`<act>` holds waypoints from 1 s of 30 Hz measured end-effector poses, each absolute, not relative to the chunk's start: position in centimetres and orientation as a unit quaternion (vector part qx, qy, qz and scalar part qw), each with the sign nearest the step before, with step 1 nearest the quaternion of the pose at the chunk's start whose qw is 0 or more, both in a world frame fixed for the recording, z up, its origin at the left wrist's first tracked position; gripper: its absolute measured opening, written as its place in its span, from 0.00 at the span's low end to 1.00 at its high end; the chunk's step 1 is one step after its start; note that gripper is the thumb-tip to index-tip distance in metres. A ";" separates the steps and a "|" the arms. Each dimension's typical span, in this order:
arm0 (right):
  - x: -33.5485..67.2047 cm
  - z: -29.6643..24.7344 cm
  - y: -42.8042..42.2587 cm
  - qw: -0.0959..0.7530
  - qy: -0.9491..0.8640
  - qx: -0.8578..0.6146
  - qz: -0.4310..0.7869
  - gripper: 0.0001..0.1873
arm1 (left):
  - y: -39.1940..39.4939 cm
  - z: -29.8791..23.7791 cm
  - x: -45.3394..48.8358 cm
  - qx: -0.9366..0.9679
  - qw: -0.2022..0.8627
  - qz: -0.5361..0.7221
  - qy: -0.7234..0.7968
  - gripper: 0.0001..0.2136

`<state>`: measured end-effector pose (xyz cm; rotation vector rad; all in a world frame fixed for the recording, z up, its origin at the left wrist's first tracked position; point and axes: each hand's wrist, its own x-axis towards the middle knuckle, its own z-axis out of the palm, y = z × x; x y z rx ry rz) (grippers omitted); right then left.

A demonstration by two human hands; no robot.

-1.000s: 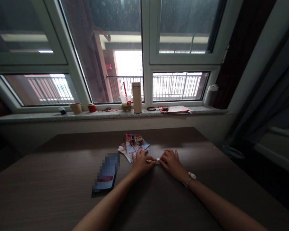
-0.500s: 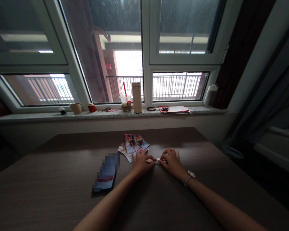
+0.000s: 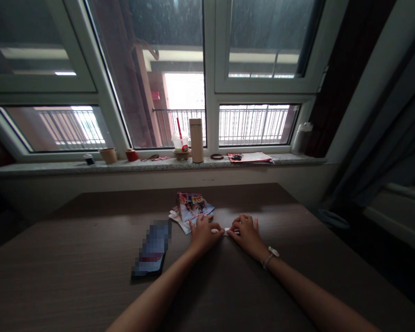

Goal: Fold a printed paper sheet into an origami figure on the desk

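Note:
A small whitish strip, perhaps folded paper (image 3: pixel 227 232), lies low over the dark table (image 3: pixel 90 258), mostly covered by my fingers. My left hand (image 3: pixel 204 234) pinches its left end between thumb and index finger, with the other fingers resting near the colourful printed sheets (image 3: pixel 193 206). From the other side my right hand (image 3: pixel 245 232) pinches the strip's right end. A bracelet (image 3: pixel 271 256) circles my right wrist. The two pinches sit close together, and only a short piece of the strip shows between them.
A phone (image 3: pixel 152 251) lies left of my left forearm. Along the windowsill (image 3: pixel 152 166) stand a tan flask (image 3: pixel 196 140), a plastic cup with a red straw (image 3: pixel 180 140), a paper cup (image 3: pixel 108 156) and a grey bottle (image 3: pixel 302 138). Scissors (image 3: pixel 235 157) rest beside papers (image 3: pixel 257 157).
My fingers have shifted very slightly on the whitish strip, and a little more of it shows flat between them. Everything else stays in place.

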<state>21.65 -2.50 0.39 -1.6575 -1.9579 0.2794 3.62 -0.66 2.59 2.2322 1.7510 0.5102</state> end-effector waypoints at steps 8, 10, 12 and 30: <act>21.5 0.9 -2.7 0.276 -0.707 -0.638 0.130 0.12 | -0.6 2.6 3.5 0.771 0.135 0.172 0.598 0.07; 21.5 1.0 -2.7 0.276 -0.704 -0.641 0.132 0.13 | -0.6 2.6 3.5 0.771 0.134 0.172 0.598 0.08; 21.5 1.0 -2.6 0.277 -0.703 -0.641 0.135 0.13 | -0.6 2.4 3.5 0.770 0.131 0.175 0.599 0.08; 21.2 1.0 -2.2 0.286 -0.694 -0.643 0.148 0.14 | -0.4 2.0 3.6 0.769 0.118 0.176 0.603 0.08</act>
